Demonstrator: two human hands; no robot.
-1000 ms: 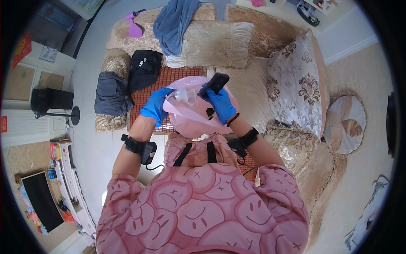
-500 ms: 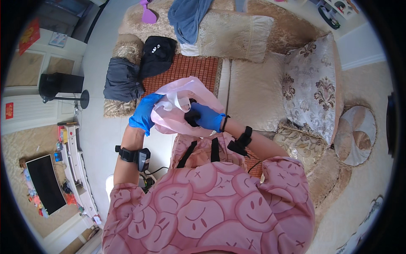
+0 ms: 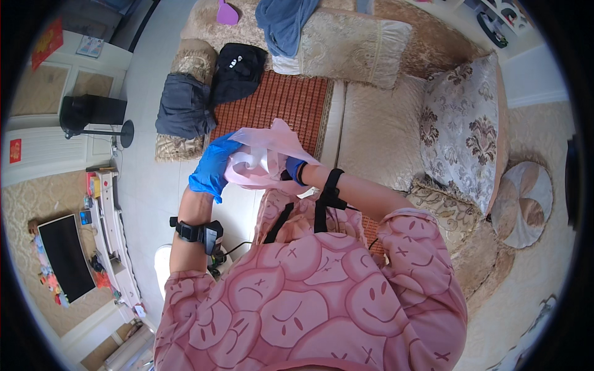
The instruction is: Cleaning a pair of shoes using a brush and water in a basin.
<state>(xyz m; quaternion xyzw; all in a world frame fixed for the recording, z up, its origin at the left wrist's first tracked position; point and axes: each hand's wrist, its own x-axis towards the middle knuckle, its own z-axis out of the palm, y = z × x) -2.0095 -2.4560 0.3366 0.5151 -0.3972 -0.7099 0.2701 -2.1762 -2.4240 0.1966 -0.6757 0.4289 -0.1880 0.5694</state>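
My left hand (image 3: 215, 164), in a blue glove, grips the left side of a thin pink plastic bag (image 3: 281, 139), its fingers partly behind the film. The bag hangs in front of my body with its mouth facing up. A curled white strip (image 3: 263, 162) shows in the opening. My right hand (image 3: 296, 170), also blue-gloved, reaches into the bag from the right. Only its wrist end shows, and the fingers are hidden by the bag. Black straps with small devices circle both my forearms.
Beyond the bag is a beige sofa with a reddish-brown woven mat (image 3: 269, 105). On it lie dark grey clothing (image 3: 184, 106), a black garment (image 3: 240, 74), a blue-grey cloth (image 3: 284, 25) and cushions (image 3: 464, 133). A fan (image 3: 127, 133) and a television (image 3: 66, 258) are at the left.
My right hand has gone deeper into the bag, and the dark thing at its fingers is out of sight. The bag's right side has folded up over the hand.
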